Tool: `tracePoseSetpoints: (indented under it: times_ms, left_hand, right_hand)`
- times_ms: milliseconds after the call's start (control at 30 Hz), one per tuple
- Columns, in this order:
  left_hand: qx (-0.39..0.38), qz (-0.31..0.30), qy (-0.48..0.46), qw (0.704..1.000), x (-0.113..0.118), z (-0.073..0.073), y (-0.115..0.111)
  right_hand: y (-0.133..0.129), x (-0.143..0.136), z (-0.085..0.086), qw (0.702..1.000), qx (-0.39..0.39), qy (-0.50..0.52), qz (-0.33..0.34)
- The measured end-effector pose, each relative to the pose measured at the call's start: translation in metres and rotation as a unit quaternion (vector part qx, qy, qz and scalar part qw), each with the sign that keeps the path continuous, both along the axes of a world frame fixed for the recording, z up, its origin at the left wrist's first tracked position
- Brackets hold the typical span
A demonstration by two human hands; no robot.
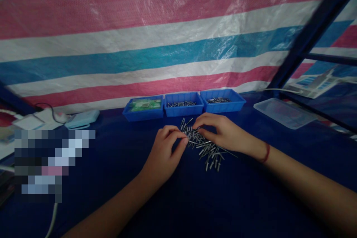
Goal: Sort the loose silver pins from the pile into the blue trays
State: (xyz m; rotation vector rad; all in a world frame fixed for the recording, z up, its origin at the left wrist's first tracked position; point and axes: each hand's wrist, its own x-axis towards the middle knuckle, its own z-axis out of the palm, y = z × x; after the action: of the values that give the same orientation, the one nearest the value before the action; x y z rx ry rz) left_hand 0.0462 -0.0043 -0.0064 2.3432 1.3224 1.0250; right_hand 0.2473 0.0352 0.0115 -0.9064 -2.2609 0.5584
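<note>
A loose pile of silver blind rivets [208,149] with long thin pins lies on the dark blue table. My left hand [168,148] is at the pile's left edge, its thumb and forefinger pinched together on what looks like a rivet's pin. Over the upper right of the pile my right hand [221,129] arches, with thumb and fingertips drawn close together among the rivets. Whatever those fingertips hold is too small to make out. Several rivets lie apart at the near edge of the pile.
Behind the pile stand three blue bins: the left bin [143,116] holds green packets, while the middle bin [184,110] and right bin [225,107] hold small metal parts. A clear plastic lid [286,113] lies right; a light blue case [82,119] lies left. Striped sheeting [167,55] hangs behind.
</note>
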Motion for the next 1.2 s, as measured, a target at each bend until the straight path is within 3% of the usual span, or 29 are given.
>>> tracePoseSetpoints:
  times_ms: [133,233,433,900,1200]
  left_hand:
    - [-0.042,0.0,-0.068,0.997,-0.005,0.003,0.001]
    - [-0.063,-0.012,-0.095,0.993,-0.005,0.003,0.001]
    - [-0.065,-0.032,-0.11,0.991,-0.002,0.002,-0.001]
    - [-0.062,-0.05,-0.112,0.99,-0.001,0.0,-0.002]
    - [-0.033,-0.001,-0.117,0.993,-0.002,0.004,-0.004]
  right_hand:
    - [-0.013,-0.017,-0.006,0.979,-0.151,0.138,0.025]
    - [-0.018,-0.023,-0.008,0.958,-0.197,0.209,0.019]
    - [-0.019,-0.022,-0.007,0.952,-0.157,0.262,0.015]
    - [-0.025,-0.026,-0.006,0.962,-0.133,0.24,0.007]
    - [-0.025,-0.029,-0.008,0.963,-0.137,0.232,-0.01]
